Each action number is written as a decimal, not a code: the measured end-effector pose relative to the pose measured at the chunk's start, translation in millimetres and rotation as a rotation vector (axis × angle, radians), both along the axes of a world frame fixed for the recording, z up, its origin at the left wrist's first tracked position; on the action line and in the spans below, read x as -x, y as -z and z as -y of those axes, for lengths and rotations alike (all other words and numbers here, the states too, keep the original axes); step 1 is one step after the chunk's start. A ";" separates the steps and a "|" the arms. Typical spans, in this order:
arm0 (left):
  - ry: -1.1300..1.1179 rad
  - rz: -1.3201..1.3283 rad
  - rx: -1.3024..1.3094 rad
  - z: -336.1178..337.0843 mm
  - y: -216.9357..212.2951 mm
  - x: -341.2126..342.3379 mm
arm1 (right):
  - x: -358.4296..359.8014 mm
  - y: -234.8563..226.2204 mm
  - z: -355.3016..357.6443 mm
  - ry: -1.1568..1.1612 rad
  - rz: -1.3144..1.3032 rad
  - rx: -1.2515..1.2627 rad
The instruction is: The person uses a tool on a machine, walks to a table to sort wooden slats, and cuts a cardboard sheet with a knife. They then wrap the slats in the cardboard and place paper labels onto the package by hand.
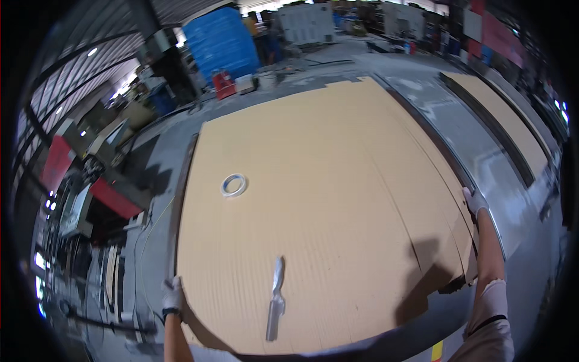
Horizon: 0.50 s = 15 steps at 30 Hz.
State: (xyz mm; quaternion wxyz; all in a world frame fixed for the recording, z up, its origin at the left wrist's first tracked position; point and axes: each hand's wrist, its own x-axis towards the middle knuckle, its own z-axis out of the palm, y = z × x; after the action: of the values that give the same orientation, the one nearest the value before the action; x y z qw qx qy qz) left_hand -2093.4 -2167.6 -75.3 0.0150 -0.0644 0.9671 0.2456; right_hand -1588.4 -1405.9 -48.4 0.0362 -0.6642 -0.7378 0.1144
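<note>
Left hand [172,295] and right hand [476,202] flank tan cardboard [313,199], grip unclear; grey floor [295,77] reaches a blue-covered bulk [221,43].

Large flat tan cardboard sheet [307,175]; white-gloved left hand [173,294] at near left edge, white-gloved right hand [476,202] at right edge, grips hard to make out. Lying on sheet: whitish ring-shaped tape roll [234,193], slim silver-grey hand tool [275,308].
</note>
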 end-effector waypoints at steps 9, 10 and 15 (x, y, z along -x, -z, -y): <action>0.587 -0.354 0.244 62.8 56.6 -298.3 | 195.2 35.7 415.1 -1.092 -0.380 0.012; 0.658 -0.127 0.172 60.9 29.3 -335.5 | 209.4 7.6 456.4 -1.149 -0.393 0.020; 0.220 0.331 0.561 264.2 33.8 -484.8 | 254.4 10.7 541.5 -0.851 -0.147 0.344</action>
State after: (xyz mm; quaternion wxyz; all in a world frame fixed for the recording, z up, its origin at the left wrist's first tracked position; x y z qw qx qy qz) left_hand -1608.6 -2431.8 -109.1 0.1800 -0.0002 0.9825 -0.0469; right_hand -1842.8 -1947.4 -59.1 -0.0722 -0.2887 -0.9107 0.2866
